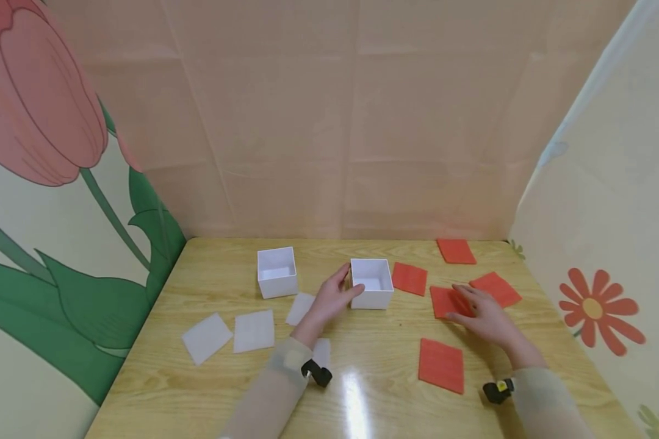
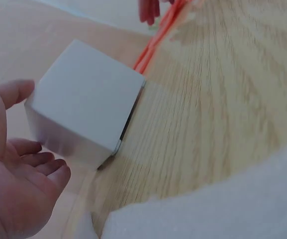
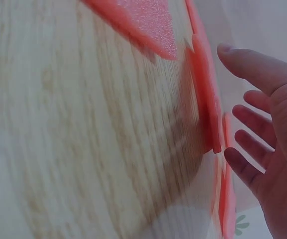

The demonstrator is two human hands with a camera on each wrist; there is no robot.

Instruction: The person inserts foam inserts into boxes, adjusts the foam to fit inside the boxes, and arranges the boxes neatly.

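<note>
At the middle of the table, my left hand point(image 1: 331, 300) holds a white open-topped box point(image 1: 371, 299) by its left side. The thumb lies at its near left edge, and the fingers are along the left wall. In the left wrist view the same box point(image 2: 91, 94) stands beside the thumb and curled fingers. My right hand point(image 1: 486, 314) hovers with spread, relaxed fingers over a thin red foam-like square point(image 1: 442, 300). In the right wrist view, the thumb and fingers of the right hand point(image 3: 282, 124) are apart from the red square point(image 3: 208, 94), with nothing between them.
A second white box point(image 1: 277, 286) stands to the left. Several thin white squares point(image 1: 254, 331) lie in front of it. More red squares lie around the right hand: beside the box point(image 1: 410, 278), at the back point(image 1: 456, 251), far right point(image 1: 496, 289) and in front point(image 1: 442, 364).
</note>
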